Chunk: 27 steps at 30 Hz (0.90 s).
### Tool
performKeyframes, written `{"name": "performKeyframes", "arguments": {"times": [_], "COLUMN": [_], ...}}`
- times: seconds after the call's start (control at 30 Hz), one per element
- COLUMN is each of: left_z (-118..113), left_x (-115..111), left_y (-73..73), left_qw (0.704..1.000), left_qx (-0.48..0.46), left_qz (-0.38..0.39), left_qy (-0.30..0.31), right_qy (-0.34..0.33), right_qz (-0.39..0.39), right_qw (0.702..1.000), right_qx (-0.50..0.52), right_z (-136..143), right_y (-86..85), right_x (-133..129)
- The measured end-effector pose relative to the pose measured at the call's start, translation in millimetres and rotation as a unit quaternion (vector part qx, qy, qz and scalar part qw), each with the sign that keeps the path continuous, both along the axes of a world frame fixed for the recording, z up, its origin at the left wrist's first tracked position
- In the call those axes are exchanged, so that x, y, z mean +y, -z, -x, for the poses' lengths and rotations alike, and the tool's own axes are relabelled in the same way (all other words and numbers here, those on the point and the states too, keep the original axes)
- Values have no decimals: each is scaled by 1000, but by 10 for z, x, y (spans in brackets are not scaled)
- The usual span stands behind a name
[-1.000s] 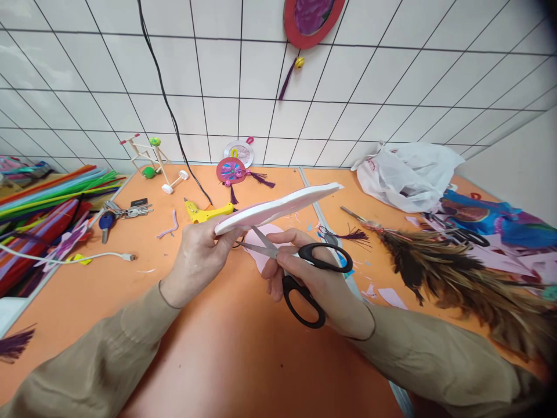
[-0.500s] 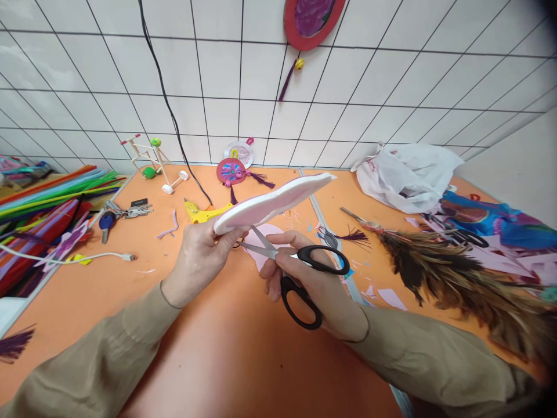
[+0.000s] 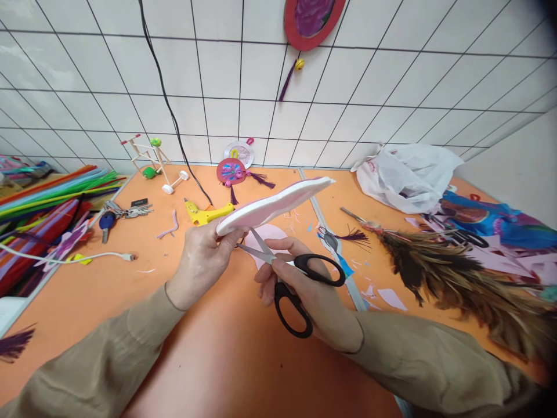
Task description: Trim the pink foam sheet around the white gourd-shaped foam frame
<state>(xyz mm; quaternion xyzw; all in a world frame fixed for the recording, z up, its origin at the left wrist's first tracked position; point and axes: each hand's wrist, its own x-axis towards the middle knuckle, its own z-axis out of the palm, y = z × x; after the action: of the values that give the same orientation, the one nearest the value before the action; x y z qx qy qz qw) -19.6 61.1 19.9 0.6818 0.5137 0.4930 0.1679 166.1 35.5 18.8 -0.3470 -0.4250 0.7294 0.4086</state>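
Observation:
My left hand (image 3: 202,261) pinches the near end of a flat white-and-pink foam piece (image 3: 278,203), held tilted above the table. With my right hand (image 3: 308,284) I grip black-handled scissors (image 3: 289,310) by the blade pivot, the finger loops standing free of the fingers. Their blades are spread apart, tips close to my left thumb and the underside of the foam piece. Below, partly covered by the hands and blades, a pink rounded sheet (image 3: 274,233) lies on the orange table (image 3: 209,360).
Behind my left hand lies a yellow glue gun (image 3: 206,215). Keys (image 3: 126,212) and colourful pipe cleaners (image 3: 52,197) are at left. On the right are a feather bundle (image 3: 439,267), a white plastic bag (image 3: 404,177) and paper scraps (image 3: 391,298). Tasselled ornaments (image 3: 231,171) lean at the tiled wall.
The scissors have swung slightly, their handles shifting left and the lower loop dropping. My left hand and the foam piece have moved a little right, uncovering more of the glue gun.

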Motion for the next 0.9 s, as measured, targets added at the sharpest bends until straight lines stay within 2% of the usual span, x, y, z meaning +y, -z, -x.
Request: {"name": "performKeyframes", "arguments": {"times": [0.27, 0.9], "left_z": [-44, -71], "left_x": [-11, -15], "left_y": [0, 42], "left_qw": [999, 1000], "left_qx": [-42, -25], "left_qz": [11, 2], "left_qy": [-6, -16], "right_qy": [18, 27], "right_qz": [-20, -31], "right_qw": [1000, 999], "right_qx": [-2, 12], "right_z": [53, 96], "right_y": [63, 153], "right_x": [-73, -140]}}
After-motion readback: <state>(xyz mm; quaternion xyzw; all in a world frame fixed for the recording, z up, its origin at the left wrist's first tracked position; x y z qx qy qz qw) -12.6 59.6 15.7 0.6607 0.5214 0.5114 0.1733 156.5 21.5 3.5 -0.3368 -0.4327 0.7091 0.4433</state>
